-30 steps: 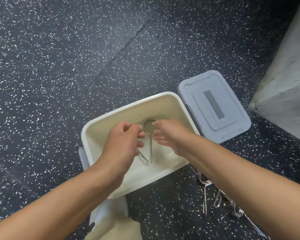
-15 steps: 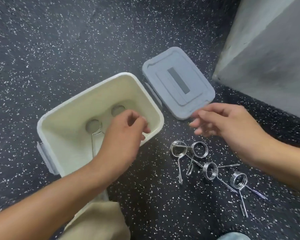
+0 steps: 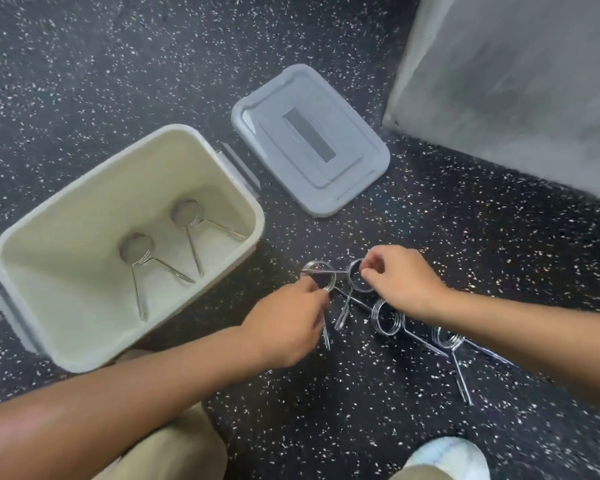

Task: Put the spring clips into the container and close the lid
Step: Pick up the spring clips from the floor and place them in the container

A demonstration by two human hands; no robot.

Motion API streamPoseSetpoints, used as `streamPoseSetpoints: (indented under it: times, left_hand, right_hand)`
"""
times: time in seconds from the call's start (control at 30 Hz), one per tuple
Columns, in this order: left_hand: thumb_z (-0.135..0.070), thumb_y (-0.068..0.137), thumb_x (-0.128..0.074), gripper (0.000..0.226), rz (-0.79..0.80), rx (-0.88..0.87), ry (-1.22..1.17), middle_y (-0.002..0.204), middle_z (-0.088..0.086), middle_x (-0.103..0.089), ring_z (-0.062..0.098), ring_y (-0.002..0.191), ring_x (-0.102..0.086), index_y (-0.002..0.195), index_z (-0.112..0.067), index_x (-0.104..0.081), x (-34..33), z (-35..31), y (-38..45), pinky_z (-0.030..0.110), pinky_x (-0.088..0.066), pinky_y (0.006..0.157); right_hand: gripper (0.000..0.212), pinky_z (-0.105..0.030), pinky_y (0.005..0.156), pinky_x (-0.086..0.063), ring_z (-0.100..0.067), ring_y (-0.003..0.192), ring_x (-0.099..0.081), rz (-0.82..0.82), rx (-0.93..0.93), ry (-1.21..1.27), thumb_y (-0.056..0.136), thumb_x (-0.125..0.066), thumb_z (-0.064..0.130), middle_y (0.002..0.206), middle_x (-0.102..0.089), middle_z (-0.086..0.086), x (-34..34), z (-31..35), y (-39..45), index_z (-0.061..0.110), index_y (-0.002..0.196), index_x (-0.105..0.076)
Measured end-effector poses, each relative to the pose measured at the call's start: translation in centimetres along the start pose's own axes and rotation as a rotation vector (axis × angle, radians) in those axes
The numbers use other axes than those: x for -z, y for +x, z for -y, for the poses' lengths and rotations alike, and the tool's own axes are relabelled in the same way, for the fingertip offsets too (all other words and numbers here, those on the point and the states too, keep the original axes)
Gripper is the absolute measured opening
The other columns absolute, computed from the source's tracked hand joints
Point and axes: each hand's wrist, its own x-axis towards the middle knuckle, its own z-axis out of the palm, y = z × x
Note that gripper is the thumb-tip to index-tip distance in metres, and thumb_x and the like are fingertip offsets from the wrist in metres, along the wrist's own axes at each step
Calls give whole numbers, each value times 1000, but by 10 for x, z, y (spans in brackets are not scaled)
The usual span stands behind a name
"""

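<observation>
A cream plastic container (image 3: 229,168) stands open on the speckled floor at the left, with two metal spring clips (image 3: 137,251) (image 3: 186,213) lying inside. Its grey lid (image 3: 309,140) lies flat on the floor just right of it. Several more spring clips lie on the floor in front of me. My left hand (image 3: 288,323) pinches the leftmost clip (image 3: 321,273) by its coil. My right hand (image 3: 402,278) pinches the coil of the clip beside it (image 3: 355,282). Two further clips (image 3: 387,318) (image 3: 447,339) rest to the right, under my right forearm.
A grey concrete block or wall base (image 3: 516,81) rises at the back right. My knee in tan trousers (image 3: 174,445) and a light shoe (image 3: 444,459) sit at the bottom edge. Grey latches (image 3: 243,168) stick out from the container's ends.
Both hands left the container and came down to the clips on the floor; each now pinches a clip's coil. The camera view swung to the right.
</observation>
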Motion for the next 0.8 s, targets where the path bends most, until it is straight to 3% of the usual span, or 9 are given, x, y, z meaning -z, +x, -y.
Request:
streamPoseSetpoints:
  times: [0.07, 0.2, 0.33, 0.5, 0.57, 0.67, 0.8]
  left_hand:
    - [-25, 97, -41, 34, 50, -24, 80, 136, 7, -50, 29, 109, -60, 124, -16, -60, -10, 2, 6, 45, -53, 88]
    - [-21, 96, -45, 33, 102, -5, 202, 141, 12, -43, 33, 111, -56, 125, -12, -58, -15, 1, 15, 49, -54, 87]
    - [-20, 96, -45, 32, 116, 11, 234, 141, 14, -38, 34, 113, -51, 125, -9, -56, -15, -1, 20, 49, -52, 87]
    - [-27, 100, -42, 33, 72, -22, 334, 140, 17, -38, 34, 116, -43, 124, -8, -54, -23, 0, 23, 46, -48, 94]
    - [-32, 103, -35, 37, 63, -33, 375, 140, 17, -39, 33, 116, -41, 123, -7, -54, -26, 2, 22, 47, -46, 98]
    - [-35, 105, -31, 40, 51, -20, 380, 140, 17, -41, 33, 118, -39, 114, -6, -58, -26, 3, 20, 46, -43, 101]
    - [-35, 105, -35, 39, 20, 6, 240, 143, 13, -41, 29, 123, -41, 104, -7, -61, -17, 10, 15, 42, -42, 104]
  right_hand:
    - [11, -38, 79, -56, -19, 85, -67, 17, 1, -80, 90, -60, 33, 91, -73, 6, -7, 5, 8, 27, 91, -69]
    - [13, -32, 69, -49, -23, 84, -66, -3, 3, -168, 90, -61, 36, 89, -72, 2, -24, 13, 15, 24, 89, -66]
    - [13, -34, 79, -45, -27, 90, -67, -105, -13, -213, 91, -62, 32, 92, -74, -1, -36, 14, 13, 20, 92, -68]
    - [29, -38, 85, -41, -29, 89, -67, -167, 22, -316, 87, -65, 49, 84, -73, -3, -45, 9, 15, 21, 81, -65]
    - [28, -37, 86, -42, -29, 90, -66, -156, 31, -340, 90, -63, 46, 82, -73, -4, -46, 8, 14, 19, 80, -67]
    - [22, -35, 77, -43, -30, 86, -64, -158, 32, -292, 91, -59, 32, 78, -70, -5, -45, 6, 10, 17, 76, -66]
    - [25, -33, 60, -47, -26, 71, -63, -155, -20, -93, 91, -61, 32, 71, -66, -1, -32, -4, 3, 15, 74, -61]
